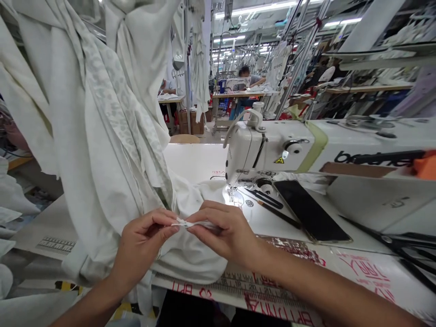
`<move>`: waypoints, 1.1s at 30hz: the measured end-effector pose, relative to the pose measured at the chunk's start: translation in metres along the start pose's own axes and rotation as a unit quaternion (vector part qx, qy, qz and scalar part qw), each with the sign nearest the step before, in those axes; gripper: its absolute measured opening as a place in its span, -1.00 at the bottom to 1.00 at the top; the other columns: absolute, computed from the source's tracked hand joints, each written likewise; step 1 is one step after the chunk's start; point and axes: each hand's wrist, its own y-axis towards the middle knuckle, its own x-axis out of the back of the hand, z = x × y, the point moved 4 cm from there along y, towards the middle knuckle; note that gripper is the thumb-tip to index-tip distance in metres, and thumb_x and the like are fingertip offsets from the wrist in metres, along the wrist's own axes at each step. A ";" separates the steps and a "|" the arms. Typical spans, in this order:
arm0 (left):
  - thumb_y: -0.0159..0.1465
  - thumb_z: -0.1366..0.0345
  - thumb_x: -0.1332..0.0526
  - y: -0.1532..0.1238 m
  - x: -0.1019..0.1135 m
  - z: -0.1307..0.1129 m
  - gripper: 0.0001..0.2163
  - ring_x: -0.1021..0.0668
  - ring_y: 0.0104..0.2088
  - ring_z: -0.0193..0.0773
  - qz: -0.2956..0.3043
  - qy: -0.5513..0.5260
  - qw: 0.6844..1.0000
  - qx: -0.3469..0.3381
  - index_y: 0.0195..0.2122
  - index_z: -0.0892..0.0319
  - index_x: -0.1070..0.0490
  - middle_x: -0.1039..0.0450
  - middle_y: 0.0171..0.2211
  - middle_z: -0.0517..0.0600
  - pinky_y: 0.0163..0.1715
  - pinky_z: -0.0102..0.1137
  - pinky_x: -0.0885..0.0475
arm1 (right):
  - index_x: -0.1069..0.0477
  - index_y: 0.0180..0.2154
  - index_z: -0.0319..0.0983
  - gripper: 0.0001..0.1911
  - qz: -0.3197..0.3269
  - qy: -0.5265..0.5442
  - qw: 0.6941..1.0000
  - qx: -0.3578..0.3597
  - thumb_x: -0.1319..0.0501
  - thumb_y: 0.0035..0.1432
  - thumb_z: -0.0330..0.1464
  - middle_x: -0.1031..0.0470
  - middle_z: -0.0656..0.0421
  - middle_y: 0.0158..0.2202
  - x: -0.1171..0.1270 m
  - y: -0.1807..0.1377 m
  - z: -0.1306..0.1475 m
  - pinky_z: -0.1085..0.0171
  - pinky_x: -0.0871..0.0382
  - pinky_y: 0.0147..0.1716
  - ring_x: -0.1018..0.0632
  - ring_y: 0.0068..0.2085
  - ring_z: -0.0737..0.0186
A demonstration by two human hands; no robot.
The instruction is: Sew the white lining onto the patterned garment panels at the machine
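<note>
My left hand (141,243) and my right hand (223,229) meet over the table front, each pinching one end of a small white fabric strip (190,224). Under them lies bunched white cloth (184,254) that runs up into a hanging white garment (98,127) on the left. The white sewing machine (272,150) stands just behind my right hand, its needle area (234,193) lit and a little beyond my fingers.
A black phone (308,211), a pencil and tweezers lie on the table (200,161) right of the needle. Black scissors (398,243) rest at the far right. A printed ruler runs along the table's front edge. Other workers sit at benches far behind.
</note>
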 end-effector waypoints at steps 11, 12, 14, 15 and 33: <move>0.16 0.44 -0.27 0.005 0.003 -0.003 -0.87 -0.46 -0.34 -0.44 0.042 -0.010 0.999 -0.007 -0.48 0.18 -0.33 -0.38 -0.40 -0.11 -0.34 -0.60 -0.36 | -0.45 -0.28 -0.32 -0.90 -0.006 -0.011 1.000 0.023 -0.19 0.14 -0.46 -0.37 0.18 -0.48 0.000 0.001 0.003 0.40 -0.22 -0.53 -0.38 -0.46 0.40; 0.16 0.43 -0.28 0.006 0.003 -0.003 -0.86 -0.45 -0.34 -0.43 0.055 -0.005 0.998 -0.004 -0.47 0.18 -0.32 -0.37 -0.40 -0.11 -0.33 -0.60 -0.35 | -0.45 -0.27 -0.32 -0.90 0.000 -0.013 1.000 0.025 -0.19 0.14 -0.46 -0.36 0.18 -0.47 0.000 0.001 0.003 0.40 -0.22 -0.53 -0.38 -0.46 0.39; 0.15 0.40 -0.29 0.009 0.003 -0.003 -0.87 -0.43 -0.34 -0.43 0.087 0.006 0.996 0.022 -0.43 0.16 -0.32 -0.34 -0.40 -0.12 -0.33 -0.59 -0.35 | -0.45 -0.26 -0.33 -0.89 0.016 -0.020 0.999 0.037 -0.18 0.15 -0.46 -0.36 0.16 -0.45 -0.001 0.000 0.003 0.38 -0.24 -0.51 -0.38 -0.44 0.38; 0.14 0.38 -0.30 0.010 0.003 -0.002 -0.87 -0.42 -0.34 -0.42 0.106 0.014 0.993 0.041 -0.39 0.16 -0.32 -0.33 -0.40 -0.12 -0.33 -0.58 -0.35 | -0.44 -0.25 -0.33 -0.88 0.024 -0.025 0.998 0.044 -0.18 0.15 -0.45 -0.37 0.15 -0.44 -0.001 0.000 0.003 0.38 -0.25 -0.49 -0.38 -0.43 0.37; 0.18 0.36 -0.22 0.015 0.001 -0.010 -0.87 -0.44 -0.35 -0.35 0.157 0.088 0.983 0.037 -0.47 0.19 -0.28 -0.38 -0.40 -0.10 -0.35 -0.49 -0.32 | -0.35 -0.29 -0.28 -0.96 0.033 -0.043 0.996 0.075 -0.18 0.15 -0.46 -0.34 0.10 -0.29 0.001 0.001 0.006 0.32 -0.34 -0.34 -0.40 -0.28 0.32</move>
